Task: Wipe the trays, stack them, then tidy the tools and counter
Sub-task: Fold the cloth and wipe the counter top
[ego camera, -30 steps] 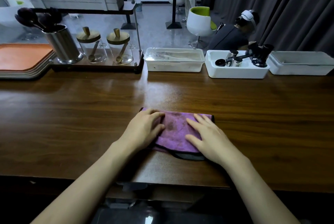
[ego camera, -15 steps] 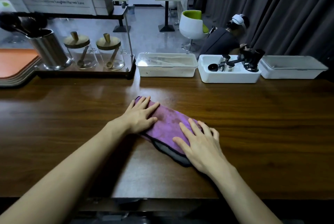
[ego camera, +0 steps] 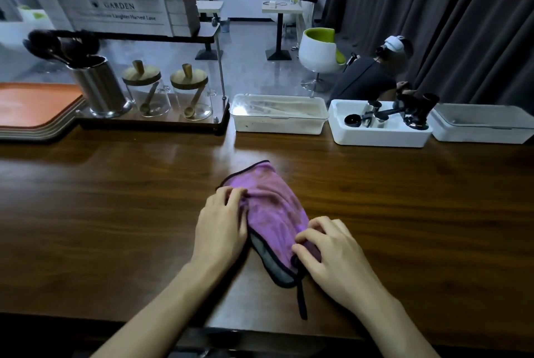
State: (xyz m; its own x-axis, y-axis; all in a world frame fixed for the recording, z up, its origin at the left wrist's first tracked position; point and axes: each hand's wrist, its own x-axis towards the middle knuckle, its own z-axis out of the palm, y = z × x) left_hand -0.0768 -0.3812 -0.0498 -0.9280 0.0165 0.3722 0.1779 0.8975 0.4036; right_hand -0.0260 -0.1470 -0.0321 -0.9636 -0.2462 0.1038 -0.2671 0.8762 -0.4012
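**A:** Where is the purple cloth (ego camera: 271,213)?

**B:** On the tabletop (ego camera: 115,227), on the near side of the clear box (ego camera: 278,123), its long axis running from that box toward the person. The left hand (ego camera: 222,224) grips its left edge, and the right hand (ego camera: 332,256) pinches its near end.

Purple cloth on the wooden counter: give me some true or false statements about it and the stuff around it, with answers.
1. Both the left hand and the right hand grip the purple microfibre cloth on the dark wooden counter. True.
2. The cloth lies inside the white plastic bin of black coffee tools. False: it lies on the counter, nearer than the bin.
3. A stack of trays, orange on top, sits at the counter's far left. True.
4. The two glass jars have no lids. False: each jar has a wooden lid.
5. The steel cup holds dark utensils. True.
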